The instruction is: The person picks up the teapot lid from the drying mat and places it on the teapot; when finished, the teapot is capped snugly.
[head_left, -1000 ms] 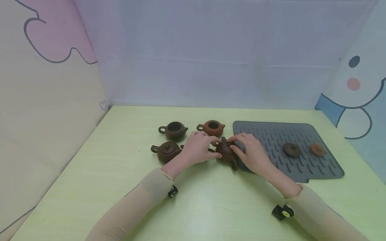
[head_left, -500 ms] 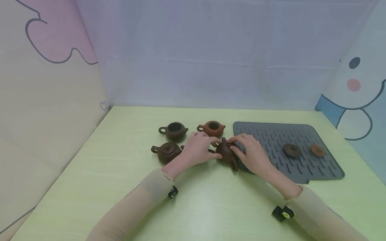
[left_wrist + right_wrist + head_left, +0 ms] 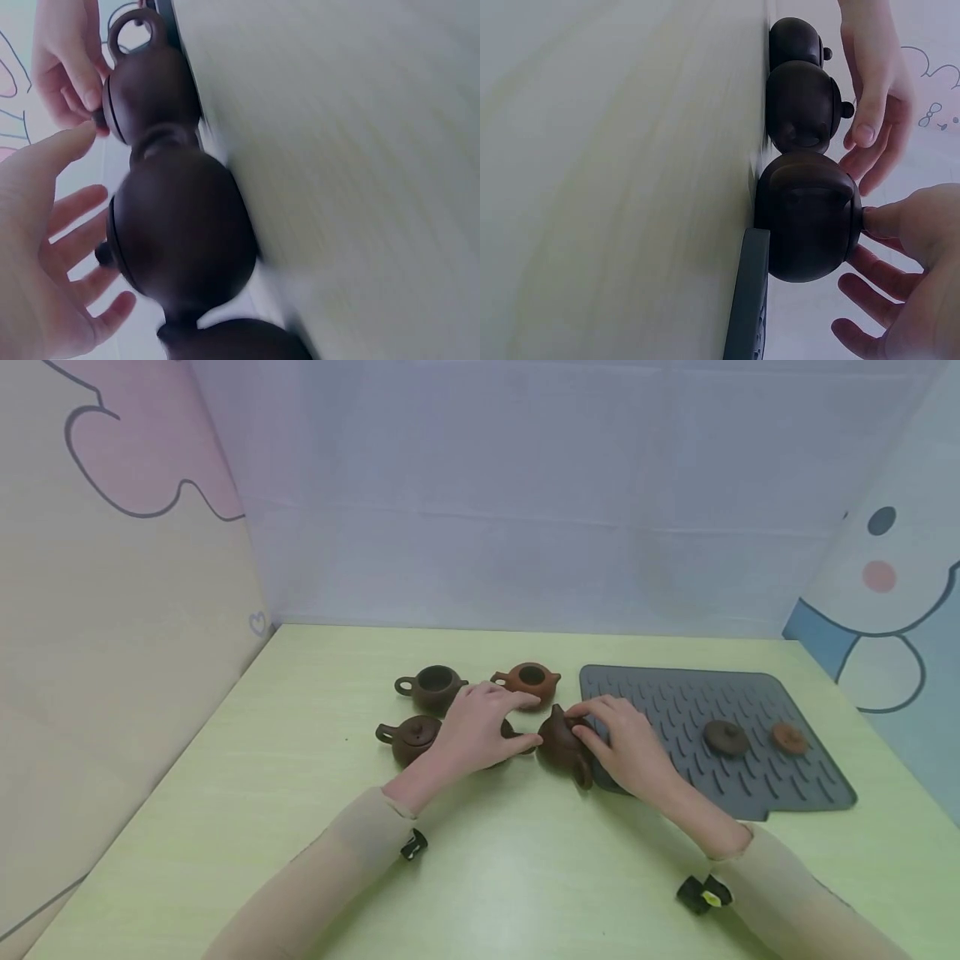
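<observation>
My right hand (image 3: pixel 630 747) pinches the lid knob of a dark brown teapot (image 3: pixel 557 745) between thumb and forefinger. This pot stands beside the grey mat, its handle turned toward me; the right wrist view shows its lid (image 3: pixel 856 223) on the body. My left hand (image 3: pixel 474 727) hovers over a second lidded brown teapot (image 3: pixel 184 225) with spread fingers, holding nothing. That pot is mostly hidden by the hand in the head view. Left of it stands a third brown teapot (image 3: pixel 412 740), lid on, partly behind the left hand.
Behind stand a dark lidless teapot (image 3: pixel 435 685) and a reddish lidless teapot (image 3: pixel 530 681). On the grey ridged mat (image 3: pixel 652 693) at the right lie a dark lid (image 3: pixel 726 738) and a reddish lid (image 3: pixel 789 739). Fabric walls border the table (image 3: pixel 495 877).
My left hand has drawn left, away from the right-hand teapot, and now hangs over the middle one. The right hand stays at the lid, and the teapots keep their places.
</observation>
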{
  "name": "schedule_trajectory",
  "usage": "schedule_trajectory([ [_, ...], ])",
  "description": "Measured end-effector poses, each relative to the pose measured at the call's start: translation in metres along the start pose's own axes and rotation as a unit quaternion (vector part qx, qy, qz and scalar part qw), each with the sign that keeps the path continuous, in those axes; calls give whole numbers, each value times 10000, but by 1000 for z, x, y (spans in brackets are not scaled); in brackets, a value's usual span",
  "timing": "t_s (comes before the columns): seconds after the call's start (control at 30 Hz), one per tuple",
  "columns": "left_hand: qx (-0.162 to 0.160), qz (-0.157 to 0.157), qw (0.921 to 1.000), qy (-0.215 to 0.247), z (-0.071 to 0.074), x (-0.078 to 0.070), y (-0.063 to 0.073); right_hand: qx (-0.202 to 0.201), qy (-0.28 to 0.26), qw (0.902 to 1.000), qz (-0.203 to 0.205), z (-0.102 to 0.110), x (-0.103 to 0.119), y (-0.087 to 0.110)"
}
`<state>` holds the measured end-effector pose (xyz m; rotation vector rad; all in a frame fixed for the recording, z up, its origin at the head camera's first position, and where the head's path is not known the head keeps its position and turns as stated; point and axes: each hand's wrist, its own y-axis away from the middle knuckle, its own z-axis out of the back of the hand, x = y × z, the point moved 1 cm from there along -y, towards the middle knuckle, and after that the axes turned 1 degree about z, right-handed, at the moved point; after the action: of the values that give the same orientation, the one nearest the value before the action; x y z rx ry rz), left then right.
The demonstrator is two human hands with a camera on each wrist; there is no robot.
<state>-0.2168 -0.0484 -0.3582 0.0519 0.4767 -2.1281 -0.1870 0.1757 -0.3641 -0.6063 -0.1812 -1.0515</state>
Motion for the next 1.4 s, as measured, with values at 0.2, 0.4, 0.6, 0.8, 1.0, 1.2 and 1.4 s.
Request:
schedule_trajectory([
  [0.2,-656,-80,9977,129,8,17,10,22,5,10000,-57,0,0,0],
  [0.4,-1110,-133,9930,375,16,38,19,3,22,10000,-60,0,1,-1],
  [0.6,-1332,-139,9899,467,28,65,27,-30,25,10000,-41,0,1,0],
  [0.8,-1336,-166,9885,695,38,95,32,-14,17,10000,-55,-1,1,0],
  [1.0,-1224,-67,9889,836,43,125,36,1,34,10000,-70,-1,1,0],
  [1.2,-909,124,9921,857,44,149,37,-8,36,10000,-43,0,1,0],
  [1.4,-394,242,9957,805,44,162,36,-16,4,10000,-43,0,1,0],
])
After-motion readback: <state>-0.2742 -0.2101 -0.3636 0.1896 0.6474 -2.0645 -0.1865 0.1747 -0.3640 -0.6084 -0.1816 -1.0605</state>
